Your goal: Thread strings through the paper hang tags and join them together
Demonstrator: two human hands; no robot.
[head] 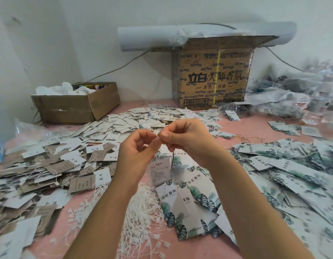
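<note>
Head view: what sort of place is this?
Probably a home or small-workshop piecework spot for garment hang tags, not a factory line. Loose paper tags heap across the pink table, white strings lie piled in front, and cardboard boxes stand against a plain wall.

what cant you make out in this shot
Head view only:
- string pinched between left hand and right hand: fingertips cover it, too fine to tell if joined.
- hanging tags below the hands: their holes sit behind the hands, print too small.
- small open box: contents mostly under white plastic.
- clear bags at right: blurred.
- printed carton: inside hidden by its walls.
</note>
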